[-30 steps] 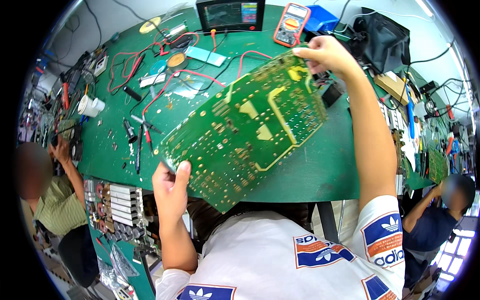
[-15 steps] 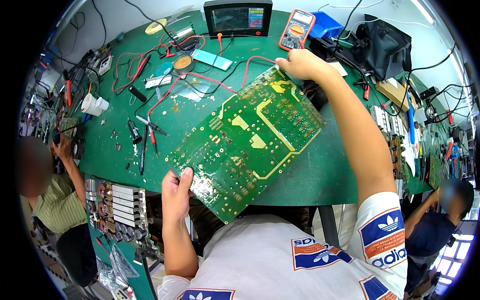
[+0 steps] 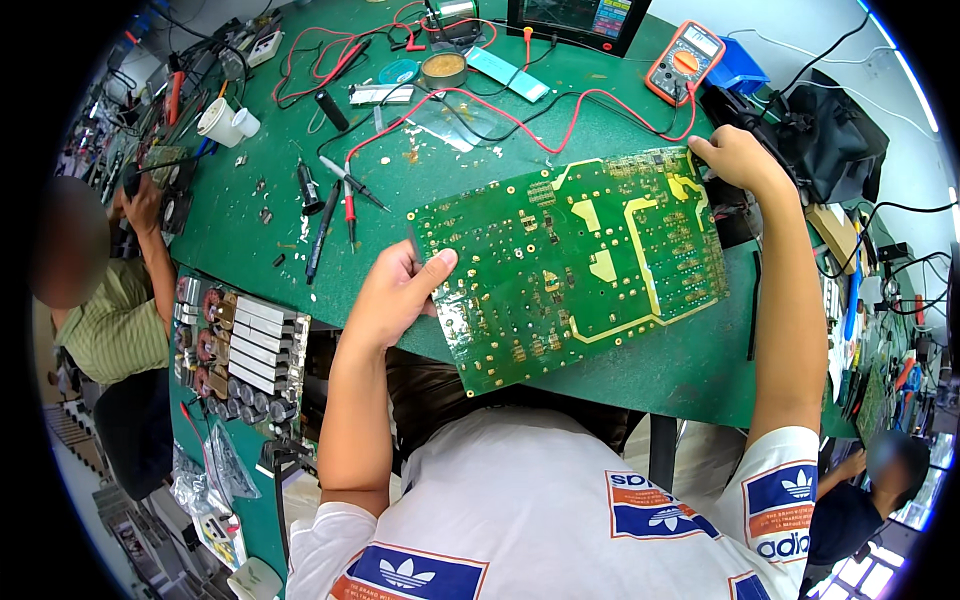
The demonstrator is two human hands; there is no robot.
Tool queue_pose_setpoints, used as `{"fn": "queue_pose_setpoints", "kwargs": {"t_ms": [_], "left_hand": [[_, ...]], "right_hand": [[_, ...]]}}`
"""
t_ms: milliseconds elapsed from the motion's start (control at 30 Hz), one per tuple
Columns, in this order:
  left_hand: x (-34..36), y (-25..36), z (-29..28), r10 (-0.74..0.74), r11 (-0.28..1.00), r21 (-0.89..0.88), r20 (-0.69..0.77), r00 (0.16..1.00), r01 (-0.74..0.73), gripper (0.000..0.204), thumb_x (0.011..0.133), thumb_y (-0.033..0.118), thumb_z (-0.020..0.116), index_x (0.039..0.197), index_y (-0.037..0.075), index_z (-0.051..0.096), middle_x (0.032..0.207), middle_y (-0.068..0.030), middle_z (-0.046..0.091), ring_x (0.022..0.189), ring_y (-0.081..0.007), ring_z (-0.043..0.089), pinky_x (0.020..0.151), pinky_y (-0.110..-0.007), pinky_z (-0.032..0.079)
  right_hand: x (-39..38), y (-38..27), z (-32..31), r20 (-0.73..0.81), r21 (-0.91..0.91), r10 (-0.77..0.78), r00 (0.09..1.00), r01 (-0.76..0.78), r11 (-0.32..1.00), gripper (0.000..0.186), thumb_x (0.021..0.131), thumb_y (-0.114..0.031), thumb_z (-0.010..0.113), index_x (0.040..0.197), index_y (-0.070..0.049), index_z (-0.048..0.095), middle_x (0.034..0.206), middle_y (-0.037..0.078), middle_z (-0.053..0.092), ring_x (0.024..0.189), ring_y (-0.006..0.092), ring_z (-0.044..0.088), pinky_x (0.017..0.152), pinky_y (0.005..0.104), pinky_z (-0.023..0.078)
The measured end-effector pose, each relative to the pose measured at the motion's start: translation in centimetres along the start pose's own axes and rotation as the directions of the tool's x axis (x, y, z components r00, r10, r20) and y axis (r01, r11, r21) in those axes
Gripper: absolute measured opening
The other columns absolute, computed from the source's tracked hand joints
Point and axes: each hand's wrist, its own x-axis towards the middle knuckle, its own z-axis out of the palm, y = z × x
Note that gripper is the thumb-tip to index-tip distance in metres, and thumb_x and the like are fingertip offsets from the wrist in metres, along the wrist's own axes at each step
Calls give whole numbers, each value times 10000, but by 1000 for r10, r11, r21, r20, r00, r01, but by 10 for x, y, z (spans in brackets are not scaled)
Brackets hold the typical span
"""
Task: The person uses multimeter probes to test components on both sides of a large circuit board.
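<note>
A large green circuit board (image 3: 540, 280), its face dotted with solder points and pale yellow tracks, is held slightly askew over the front of the green bench. My left hand (image 3: 405, 290) grips its left end, thumb on top. My right hand (image 3: 742, 158) pinches the upper right corner. Beyond the board lie red and black test probes (image 3: 349, 210), a dark pen-like tool (image 3: 323, 230), a round tin (image 3: 443, 68), a light blue strip (image 3: 505, 72) and an orange multimeter (image 3: 686, 62) with leads.
At the back stands a black screened instrument (image 3: 567, 22), with a blue bin (image 3: 740, 65) and black bag (image 3: 830, 140) rightward. Another board with heatsinks (image 3: 255, 355) lies at left. One co-worker (image 3: 115, 340) is at far left, another (image 3: 865, 500) at far right. Cups (image 3: 218, 122) stand back left.
The board has turned clockwise to lie more level across the view. My left hand has moved up and my right hand to the right. The bench also appears shifted as the view moves.
</note>
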Motion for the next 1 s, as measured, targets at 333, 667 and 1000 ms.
{"fn": "queue_pose_setpoints", "kwargs": {"t_ms": [333,667,1000], "left_hand": [[-13,30,-18,-88,908,402,-90,992,117,447,969,371,627,788,-38,631,615,-84,640,522,-141,646,487,-270,501],[1,30,-67,414,711,701,-480,774,55,261,891,189,701,995,-48,667,726,-100,686,527,-136,617,496,-287,480],[36,5,-73,511,584,803,-480,713,122,273,778,147,780,944,-47,685,760,-174,695,679,-299,684,658,-390,539]], "right_hand": [[-8,-7,7,-86,33,-22,996,25,999,542,903,-460,628,862,77,689,832,281,681,815,404,680,766,452,527],[-18,-46,-4,-374,-68,-207,904,196,978,328,878,-320,695,930,3,668,889,178,689,856,343,668,755,451,516],[-20,-320,53,12,254,-671,741,647,719,335,863,-320,684,911,11,709,891,227,711,869,382,697,783,469,561]]}}
